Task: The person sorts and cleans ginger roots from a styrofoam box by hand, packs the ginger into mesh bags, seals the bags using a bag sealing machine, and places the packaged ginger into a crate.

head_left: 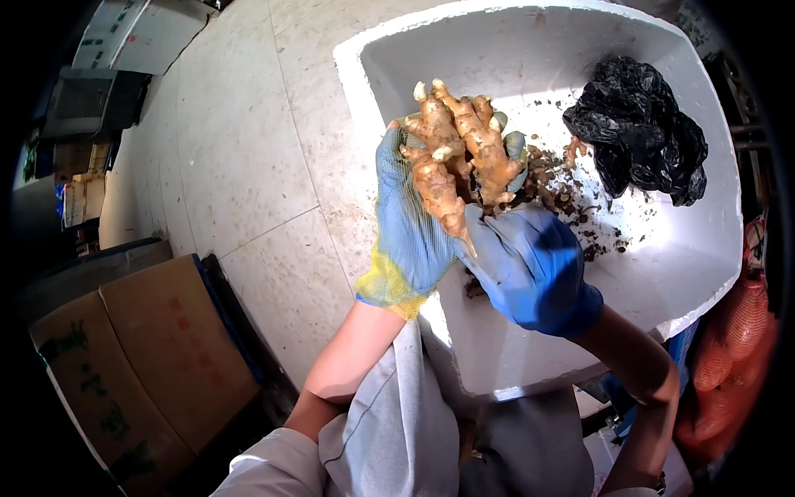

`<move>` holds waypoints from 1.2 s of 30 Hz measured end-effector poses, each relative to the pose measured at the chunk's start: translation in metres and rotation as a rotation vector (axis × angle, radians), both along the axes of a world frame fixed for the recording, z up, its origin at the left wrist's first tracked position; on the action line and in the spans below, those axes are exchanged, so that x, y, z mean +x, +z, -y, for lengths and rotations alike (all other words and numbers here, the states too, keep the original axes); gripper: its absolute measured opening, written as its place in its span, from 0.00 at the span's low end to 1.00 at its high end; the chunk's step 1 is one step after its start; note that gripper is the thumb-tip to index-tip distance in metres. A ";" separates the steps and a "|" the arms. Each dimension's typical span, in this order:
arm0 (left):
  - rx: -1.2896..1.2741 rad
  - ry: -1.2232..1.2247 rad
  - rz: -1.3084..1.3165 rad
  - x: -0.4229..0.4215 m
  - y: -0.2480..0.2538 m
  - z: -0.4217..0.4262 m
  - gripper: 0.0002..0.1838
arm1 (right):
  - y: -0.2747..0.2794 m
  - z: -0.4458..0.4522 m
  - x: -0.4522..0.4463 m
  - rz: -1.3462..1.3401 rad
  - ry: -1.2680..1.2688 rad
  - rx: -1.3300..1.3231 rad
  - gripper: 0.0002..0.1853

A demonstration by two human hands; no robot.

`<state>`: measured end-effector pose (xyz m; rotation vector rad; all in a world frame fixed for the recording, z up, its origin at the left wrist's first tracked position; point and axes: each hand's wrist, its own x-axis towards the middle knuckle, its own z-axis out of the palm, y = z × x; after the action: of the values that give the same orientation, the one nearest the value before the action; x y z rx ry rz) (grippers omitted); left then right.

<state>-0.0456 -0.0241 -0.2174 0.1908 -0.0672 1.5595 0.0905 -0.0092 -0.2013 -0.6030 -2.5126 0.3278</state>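
Observation:
My left hand (407, 228), in a blue and yellow glove, cradles a large knobbly ginger root (484, 149) from beneath, palm up. Its fingertips show behind and to the right of the ginger. My right hand (534, 265), in a blue glove, is closed with its thumb and fingers at the ginger's lower tip. Whether a small thing is also inside the right fingers is hidden. Both hands are over the left side of a white foam box (497, 377). Dirt and small ginger scraps (551, 178) lie on the box floor.
A crumpled black plastic bag (638, 124) lies in the box's right side. Cardboard boxes (166, 348) stand at lower left, with more cartons (137, 37) at upper left. Red mesh sacks (729, 348) are at the right, beside the foam box. Pale floor tiles (248, 124) stretch to the left.

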 end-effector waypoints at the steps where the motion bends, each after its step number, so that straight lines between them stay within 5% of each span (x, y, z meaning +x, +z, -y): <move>1: -0.021 -0.009 0.056 0.000 0.000 -0.001 0.27 | 0.002 -0.001 -0.003 -0.035 -0.029 0.087 0.19; 7: -0.194 0.036 -0.064 -0.001 -0.005 -0.002 0.26 | 0.006 -0.012 -0.006 0.052 0.024 0.096 0.11; 8: -0.247 0.067 -0.177 -0.002 -0.006 -0.001 0.26 | 0.006 -0.011 0.004 -0.100 0.005 -0.161 0.17; 9: -0.302 0.112 -0.310 -0.003 -0.007 0.001 0.26 | 0.003 -0.013 0.008 -0.244 -0.023 -0.112 0.18; 10: -0.330 0.177 -0.532 -0.003 -0.008 0.003 0.26 | 0.004 -0.017 0.009 -0.385 -0.050 -0.057 0.20; 12: -0.326 0.376 -1.125 -0.003 -0.011 0.007 0.26 | 0.008 -0.031 0.032 -0.231 -0.247 -0.029 0.09; 15: -0.086 0.735 -2.213 -0.012 -0.014 0.007 0.26 | -0.035 -0.061 0.058 -0.263 -0.457 -0.339 0.10; 19: 0.061 0.971 -2.800 -0.018 -0.005 0.002 0.23 | -0.070 -0.099 0.079 0.167 -0.547 -0.603 0.12; 23: 0.102 0.975 -2.936 -0.031 -0.001 -0.003 0.22 | -0.129 -0.109 0.073 0.294 -0.451 -0.525 0.10; 27: 0.064 1.099 -2.751 -0.038 0.005 -0.017 0.19 | -0.149 -0.115 0.051 0.611 -0.255 -0.548 0.10; 30: 0.084 1.166 -2.832 -0.064 -0.003 -0.016 0.19 | -0.172 -0.107 0.025 0.622 -0.302 -0.659 0.12; 32: 0.210 1.116 -3.226 -0.073 -0.004 -0.013 0.22 | -0.171 -0.097 0.006 0.659 -0.199 -0.644 0.14; 36: 0.171 1.132 -3.256 -0.085 -0.009 -0.009 0.25 | -0.194 -0.085 -0.018 0.425 -0.074 -0.377 0.08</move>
<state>-0.1305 -0.0153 -0.2260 -1.8080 -1.7324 -0.1029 0.0721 0.0760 -0.3958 -0.9996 -2.8405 0.7218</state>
